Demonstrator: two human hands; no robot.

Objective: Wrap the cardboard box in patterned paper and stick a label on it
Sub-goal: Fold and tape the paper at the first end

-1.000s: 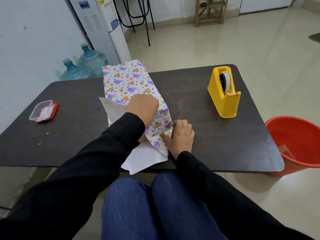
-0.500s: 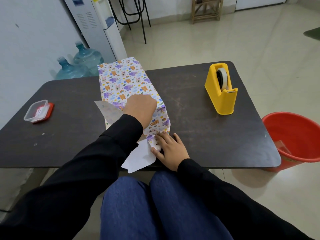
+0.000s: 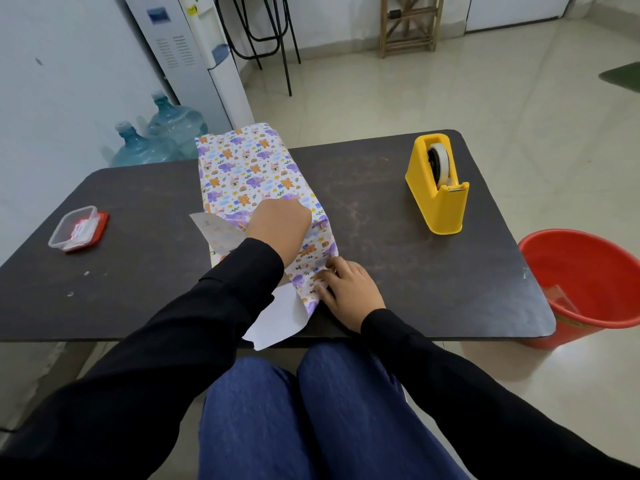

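The dark table [image 3: 433, 271] carried everything but the red bucket [image 3: 585, 282], which stood on the floor at its right corner. The cardboard box [image 3: 249, 168] lay lengthwise at the table's middle, running from the far edge toward the person. Its top and right side were already covered in patterned paper [image 3: 311, 244]. At the near end the paper was not yet closed: a white-backed flap [image 3: 277, 318] hung past the table edge, and another [image 3: 218, 232] stuck out to the left.

A yellow tape dispenser [image 3: 438, 192] stood well apart to the right, untouched.

The left hand [image 3: 280, 226] rested on the box top near that open end. Its fingers were hidden under the knuckles, so whether they were curled or flat could not be told. The right hand [image 3: 349, 292] sat low at the near right corner, its fingers [image 3: 322, 280] laid against the paper and pressing the side flap inward rather than pinching it.

A small clear container with a red lid [image 3: 78, 228] sat at the left, possibly holding the labels.

The box looked stiff and probably light, so weight from above should pin it. The thin paper would crease sharply and tear if dragged. It is best taken at a flap's free edge and folded tight against the box corner.
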